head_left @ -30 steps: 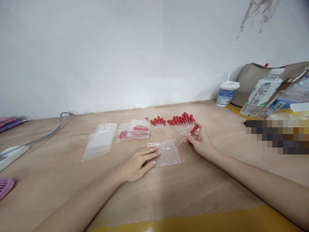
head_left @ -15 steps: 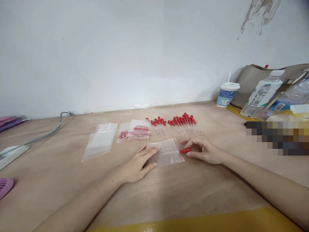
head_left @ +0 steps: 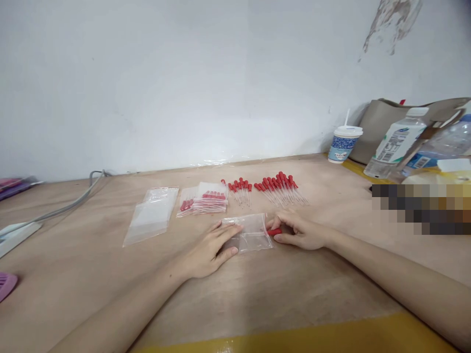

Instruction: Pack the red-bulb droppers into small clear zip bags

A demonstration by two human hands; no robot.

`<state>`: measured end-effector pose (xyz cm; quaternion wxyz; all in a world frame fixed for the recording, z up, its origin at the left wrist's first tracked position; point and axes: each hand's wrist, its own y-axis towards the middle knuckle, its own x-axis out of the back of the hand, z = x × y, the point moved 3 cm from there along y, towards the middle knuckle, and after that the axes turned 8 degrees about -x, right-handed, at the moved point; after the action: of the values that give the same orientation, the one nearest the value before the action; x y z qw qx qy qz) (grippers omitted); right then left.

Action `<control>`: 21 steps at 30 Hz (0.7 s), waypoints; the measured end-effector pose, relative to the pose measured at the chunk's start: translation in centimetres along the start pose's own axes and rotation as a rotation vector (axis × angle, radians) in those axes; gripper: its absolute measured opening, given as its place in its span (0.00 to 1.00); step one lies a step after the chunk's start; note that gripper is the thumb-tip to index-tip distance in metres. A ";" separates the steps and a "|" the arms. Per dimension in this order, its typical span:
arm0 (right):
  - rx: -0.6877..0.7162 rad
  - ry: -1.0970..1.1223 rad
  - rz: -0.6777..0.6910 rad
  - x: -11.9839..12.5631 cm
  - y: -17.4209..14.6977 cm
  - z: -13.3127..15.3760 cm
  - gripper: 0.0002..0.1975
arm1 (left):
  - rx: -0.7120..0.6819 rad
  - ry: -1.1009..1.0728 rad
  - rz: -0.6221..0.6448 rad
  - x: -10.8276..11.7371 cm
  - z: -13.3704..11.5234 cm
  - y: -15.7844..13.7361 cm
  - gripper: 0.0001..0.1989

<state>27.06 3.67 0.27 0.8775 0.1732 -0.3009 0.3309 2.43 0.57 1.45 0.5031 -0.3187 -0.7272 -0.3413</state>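
My left hand [head_left: 213, 250] lies with fingers stretched out over the closed end of a clear zip bag [head_left: 255, 240], pressing it on the table. At the bag's right-hand mouth, my right hand [head_left: 296, 229] has its thumb and fingers curled round the red bulb of a dropper [head_left: 274, 231]. The dropper's glass stem points left into the bag and is hard to make out through the plastic. Behind the bag lie a small bunch of red-topped droppers [head_left: 241, 186] and a larger bunch of droppers [head_left: 280, 184].
Filled bags with red bulbs [head_left: 209, 200] are stacked behind my left hand. Flat clear bags [head_left: 149, 218] lie farther left. A grey cable [head_left: 73, 205] crosses the left side. A paper cup [head_left: 344, 144], a plastic bottle [head_left: 397, 142] and a grey handbag [head_left: 371, 122] stand at the back right.
My right hand has moved left to the bag's mouth, its fingers closing round the bulb. The dropper sits slightly farther left. My left hand stays on the bag.
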 end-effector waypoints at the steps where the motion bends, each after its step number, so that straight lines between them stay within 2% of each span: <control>1: -0.021 0.018 0.019 0.2 0.0 -0.1 0.07 | 0.000 -0.009 -0.004 0.0 0.0 0.0 0.21; 5: -0.082 0.106 0.114 1.1 0.1 -0.3 0.09 | 0.016 -0.041 -0.014 0.1 0.0 0.0 0.20; 8: -0.077 0.067 0.121 1.3 0.2 -0.1 0.10 | 0.029 -0.055 -0.020 0.0 0.1 -0.1 0.21; 11: -0.067 0.039 0.017 0.6 0.6 0.2 0.11 | 0.025 -0.061 -0.042 0.1 0.0 -0.1 0.22; 15: -0.116 0.130 -0.163 -0.9 1.1 -0.3 0.12 | -0.004 -0.055 -0.062 0.3 -0.2 0.0 0.21; 18: -0.139 0.194 -0.204 -1.2 1.3 -0.3 0.14 | -0.017 -0.062 -0.069 0.3 -0.3 0.2 0.20; 21: -0.090 0.060 -0.178 -0.9 1.1 0.7 0.14 | -0.027 -0.072 -0.061 0.2 -0.3 0.2 0.19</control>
<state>25.53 3.72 0.34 0.9189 0.1498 -0.2724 0.2430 2.66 0.48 1.79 0.4614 -0.3151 -0.7497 -0.3546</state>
